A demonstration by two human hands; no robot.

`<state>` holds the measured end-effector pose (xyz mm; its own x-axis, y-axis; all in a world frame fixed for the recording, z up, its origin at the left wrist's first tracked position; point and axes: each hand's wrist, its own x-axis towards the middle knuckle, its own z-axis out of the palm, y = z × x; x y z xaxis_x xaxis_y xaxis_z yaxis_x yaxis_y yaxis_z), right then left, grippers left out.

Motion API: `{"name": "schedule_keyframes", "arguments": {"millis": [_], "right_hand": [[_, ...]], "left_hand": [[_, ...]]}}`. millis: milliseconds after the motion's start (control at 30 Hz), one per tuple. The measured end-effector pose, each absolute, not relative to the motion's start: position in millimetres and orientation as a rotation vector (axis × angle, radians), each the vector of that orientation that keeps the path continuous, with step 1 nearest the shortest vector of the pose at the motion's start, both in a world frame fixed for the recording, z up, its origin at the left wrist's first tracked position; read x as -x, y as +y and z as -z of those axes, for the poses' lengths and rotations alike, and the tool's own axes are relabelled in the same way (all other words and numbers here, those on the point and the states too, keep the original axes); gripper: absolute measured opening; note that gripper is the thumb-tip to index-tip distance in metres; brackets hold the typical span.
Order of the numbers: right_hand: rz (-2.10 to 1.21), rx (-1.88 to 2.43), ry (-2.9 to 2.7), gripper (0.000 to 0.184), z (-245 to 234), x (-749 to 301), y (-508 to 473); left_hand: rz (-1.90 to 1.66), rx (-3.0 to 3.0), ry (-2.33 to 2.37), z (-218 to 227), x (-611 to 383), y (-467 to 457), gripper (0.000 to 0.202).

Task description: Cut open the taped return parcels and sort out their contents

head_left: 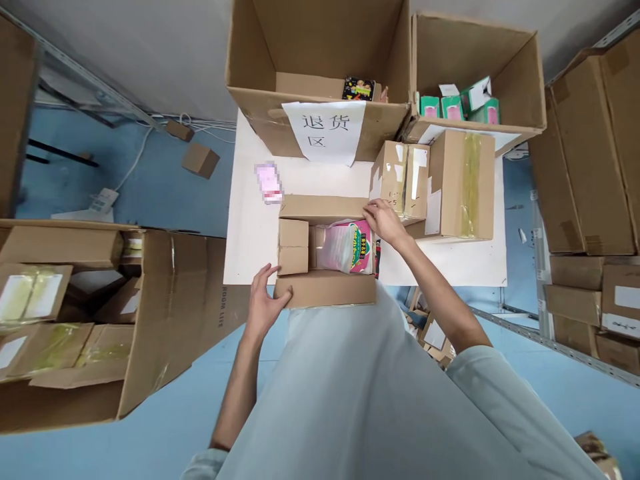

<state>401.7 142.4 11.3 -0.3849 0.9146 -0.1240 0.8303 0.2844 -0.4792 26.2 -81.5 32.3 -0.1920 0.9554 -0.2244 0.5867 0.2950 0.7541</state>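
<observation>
Fingers (268,272) of my left hand (261,303) lie spread and loose against the near left corner of the open carton (325,291) on the bench (247,233). My right hand (386,223) curls over its far right rim, above the pink packet (346,247) inside; whether it grips anything I cannot tell. A pink thing (269,181) beyond is blurred out.

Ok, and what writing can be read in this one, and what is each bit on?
"退货区": on the white paper sheet on the front of the large open carton.
Vertical print on the side of the floor carton: too small to read.
Handwriting on the small taped box: illegible.
Print on the pink packet in the open box: too blurred.
</observation>
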Motion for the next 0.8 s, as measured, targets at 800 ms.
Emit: {"name": "schedule_keyframes", "arguments": {"millis": [800], "right_hand": [[-0.831,1.622,-2.287,0.036,-6.7,-396.3,141.1]], "left_hand": [[0.33,-1.739,1.375,-73.6,-240.1,79.4,0.042]]}}
